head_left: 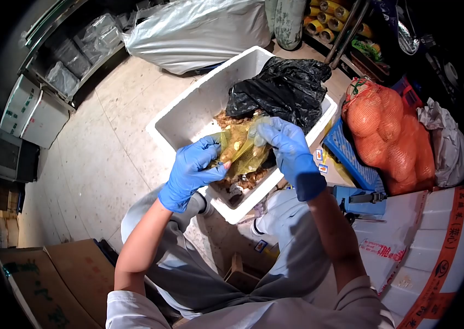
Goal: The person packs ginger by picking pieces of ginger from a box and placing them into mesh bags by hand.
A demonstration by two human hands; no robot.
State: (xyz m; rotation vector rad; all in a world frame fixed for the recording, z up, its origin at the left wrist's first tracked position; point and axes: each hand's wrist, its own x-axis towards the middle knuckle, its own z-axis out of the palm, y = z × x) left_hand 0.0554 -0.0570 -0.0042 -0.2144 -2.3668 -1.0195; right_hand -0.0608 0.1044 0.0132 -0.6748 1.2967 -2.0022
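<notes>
A yellow mesh bag [243, 147] with pale and brown pieces inside hangs over a white foam box [180, 116]. My left hand [193, 171], in a blue glove, grips the bag's left side. On its right upper side, my right hand [285, 151], also gloved in blue, pinches the mesh. Brown root-like pieces [248, 180] lie in the box beneath the bag. A black plastic bag [286, 90] covers the box's far right part.
Orange net sacks [388, 131] stand at the right beside a blue basket [354, 159]. Cardboard boxes [56, 279] are at the lower left, white taped boxes [434, 247] at the lower right. A silver cover [199, 33] lies beyond the foam box.
</notes>
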